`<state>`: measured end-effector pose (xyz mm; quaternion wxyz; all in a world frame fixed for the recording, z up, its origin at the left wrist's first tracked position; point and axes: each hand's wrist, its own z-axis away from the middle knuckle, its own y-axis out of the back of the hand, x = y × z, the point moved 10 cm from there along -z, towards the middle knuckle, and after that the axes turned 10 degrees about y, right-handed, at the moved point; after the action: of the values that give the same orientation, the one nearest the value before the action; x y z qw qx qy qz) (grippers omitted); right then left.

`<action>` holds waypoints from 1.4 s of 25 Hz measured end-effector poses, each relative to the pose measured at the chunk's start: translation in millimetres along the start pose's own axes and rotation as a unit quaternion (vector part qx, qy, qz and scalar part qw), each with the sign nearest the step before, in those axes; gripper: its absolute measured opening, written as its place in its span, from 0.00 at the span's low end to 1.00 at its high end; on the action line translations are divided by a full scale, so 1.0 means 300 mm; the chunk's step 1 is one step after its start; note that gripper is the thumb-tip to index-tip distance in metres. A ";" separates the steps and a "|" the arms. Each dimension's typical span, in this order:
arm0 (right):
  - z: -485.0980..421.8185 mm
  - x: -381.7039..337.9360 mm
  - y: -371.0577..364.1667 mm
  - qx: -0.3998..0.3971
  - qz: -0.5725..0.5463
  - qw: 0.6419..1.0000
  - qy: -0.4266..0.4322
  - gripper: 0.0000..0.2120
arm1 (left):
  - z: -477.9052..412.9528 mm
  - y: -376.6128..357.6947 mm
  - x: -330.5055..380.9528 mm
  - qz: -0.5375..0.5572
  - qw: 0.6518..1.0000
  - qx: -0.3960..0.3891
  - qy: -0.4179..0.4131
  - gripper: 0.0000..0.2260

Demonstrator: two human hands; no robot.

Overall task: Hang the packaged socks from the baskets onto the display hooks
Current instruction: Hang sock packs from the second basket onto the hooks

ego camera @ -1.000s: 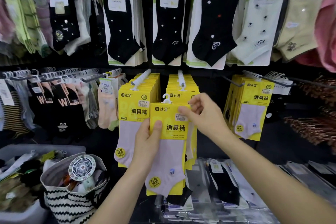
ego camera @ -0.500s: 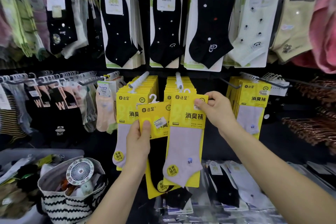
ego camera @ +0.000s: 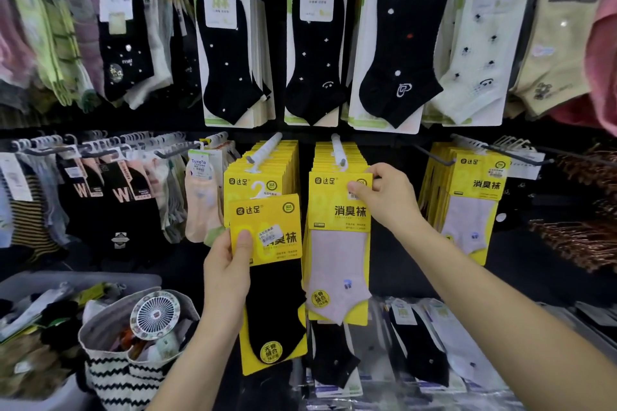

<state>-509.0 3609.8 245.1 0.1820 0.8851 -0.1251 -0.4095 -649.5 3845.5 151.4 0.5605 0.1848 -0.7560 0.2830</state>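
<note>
— What is in each hand?

— My left hand [ego camera: 227, 264] grips the black sock pack [ego camera: 272, 280] by the left edge of its yellow card. The thumb lies flat on the front and the fingers are behind. My right hand [ego camera: 384, 198] pinches the top right corner of the lilac sock pack [ego camera: 337, 250].

— Where do the two packs sit on the rack?

— The lilac sock pack hangs upright in front of the middle stack [ego camera: 334, 157] of yellow packs, its top edge just under the tip of the middle hook [ego camera: 338, 150]. I cannot tell whether its hanger is over that hook. The black sock pack is lower and to the left, overlapping the front of the left stack [ego camera: 267, 167]. Its white hanger [ego camera: 257, 189] shows against that stack, below the left hook [ego camera: 265, 150] and not on it.

— And the baskets?

— They are at the lower left. A zigzag bag [ego camera: 123, 377] holds loose items, with a round fan [ego camera: 155, 314] on top. Touching it on the left is a grey bin [ego camera: 76, 279] of mixed socks.

— What else is around?

— A right stack [ego camera: 477, 183] of the same yellow packs hangs well apart from my right hand. Black ankle socks [ego camera: 230, 53] on white cards fill the row above. Some flat packs [ego camera: 417, 347] lie on the shelf below the lilac one.
</note>
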 end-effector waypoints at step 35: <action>0.124 0.151 0.022 -0.012 0.024 0.998 -0.049 0.24 | -0.036 -0.364 -0.010 -0.200 0.975 -0.093 0.000 0.28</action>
<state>-509.4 3578.9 194.8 0.1956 0.8585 -0.1501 -0.4497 -575.5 3767.9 174.9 0.6204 0.2795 -0.7268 0.0935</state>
